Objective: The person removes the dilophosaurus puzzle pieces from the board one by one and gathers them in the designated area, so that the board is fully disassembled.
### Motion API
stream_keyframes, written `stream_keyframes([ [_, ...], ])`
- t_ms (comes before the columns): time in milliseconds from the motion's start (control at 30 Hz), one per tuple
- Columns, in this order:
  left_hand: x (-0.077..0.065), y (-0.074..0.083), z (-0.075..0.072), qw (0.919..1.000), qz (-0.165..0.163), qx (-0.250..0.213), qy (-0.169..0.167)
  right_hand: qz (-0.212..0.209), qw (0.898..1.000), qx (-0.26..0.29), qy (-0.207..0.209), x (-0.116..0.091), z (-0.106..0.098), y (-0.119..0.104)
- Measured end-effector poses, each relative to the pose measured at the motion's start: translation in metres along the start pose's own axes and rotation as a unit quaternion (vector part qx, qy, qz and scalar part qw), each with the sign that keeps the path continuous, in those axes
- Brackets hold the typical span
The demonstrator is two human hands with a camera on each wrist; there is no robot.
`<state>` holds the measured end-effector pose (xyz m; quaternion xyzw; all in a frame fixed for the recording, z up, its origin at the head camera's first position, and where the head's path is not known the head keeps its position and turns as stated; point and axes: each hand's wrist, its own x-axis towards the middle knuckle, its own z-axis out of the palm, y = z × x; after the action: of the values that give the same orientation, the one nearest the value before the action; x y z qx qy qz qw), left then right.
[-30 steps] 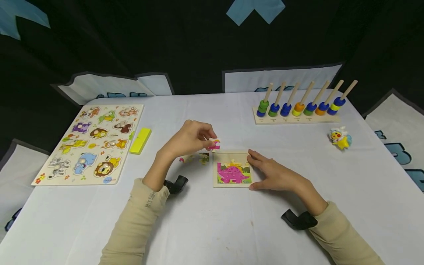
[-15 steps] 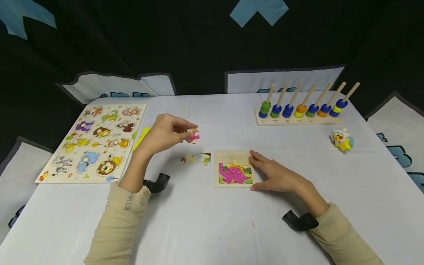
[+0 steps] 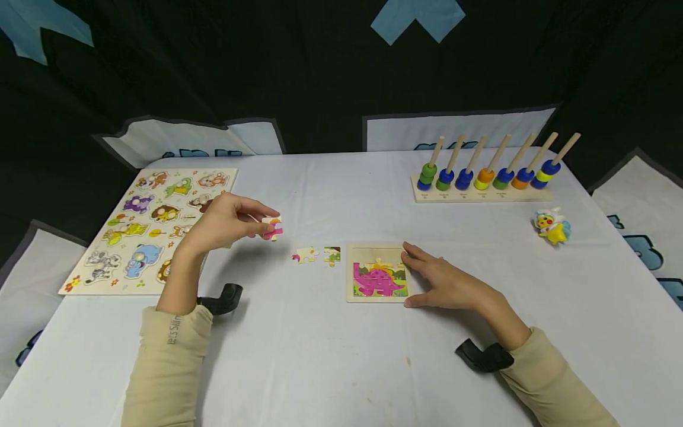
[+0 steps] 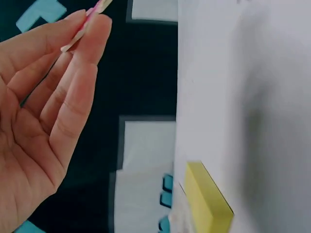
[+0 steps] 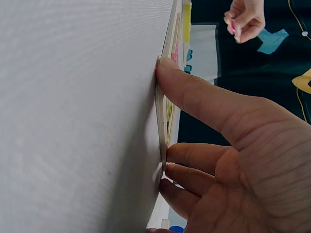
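In the head view my left hand point(image 3: 226, 224) is raised left of centre, pinching a small pink and white jigsaw piece point(image 3: 274, 228) between thumb and fingertips. The left wrist view shows that piece edge-on at the fingertips. On the table lies a square wooden puzzle tray point(image 3: 350, 274) with a pink dinosaur picture. My right hand point(image 3: 448, 277) rests along its right side, thumb by the lower corner and fingers by the upper one, fairly straight. Two loose puzzle pieces lie left of the tray: a pale one point(image 3: 305, 255) and a green one point(image 3: 332, 255).
A large animal puzzle board point(image 3: 120, 249) lies at the left, partly behind my left hand. A yellow block point(image 4: 206, 199) shows in the left wrist view. At the back right stands a peg counting board point(image 3: 480, 196) with coloured rings. A small yellow toy figure point(image 3: 552, 226) stands before it.
My left hand has moved left with the pinched piece, away from the tray, uncovering the loose pieces and now hiding the yellow block in the head view. The right hand stays at the tray.
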<state>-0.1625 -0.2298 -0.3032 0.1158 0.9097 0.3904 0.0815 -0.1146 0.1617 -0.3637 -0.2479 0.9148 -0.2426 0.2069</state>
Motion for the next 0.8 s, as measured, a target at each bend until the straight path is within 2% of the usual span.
stream_keyframes([
  [200,0.001,-0.016,-0.003,0.9987,-0.034,-0.007,-0.039,0.000,1.000,0.000,0.001,0.000,0.000,0.001],
  [433,0.006,-0.028,0.003,0.9903,-0.039,-0.028,-0.130,-0.001,1.000,-0.002,0.002,0.001,0.001,0.001],
  [667,0.010,-0.034,0.016,0.9853,-0.052,-0.007,-0.163,-0.004,1.000,0.001,0.002,0.001,0.000,0.001],
  [800,0.012,-0.034,0.020,0.9837,-0.049,0.005,-0.173,-0.008,1.000,0.001,0.003,0.001,0.000,0.002],
])
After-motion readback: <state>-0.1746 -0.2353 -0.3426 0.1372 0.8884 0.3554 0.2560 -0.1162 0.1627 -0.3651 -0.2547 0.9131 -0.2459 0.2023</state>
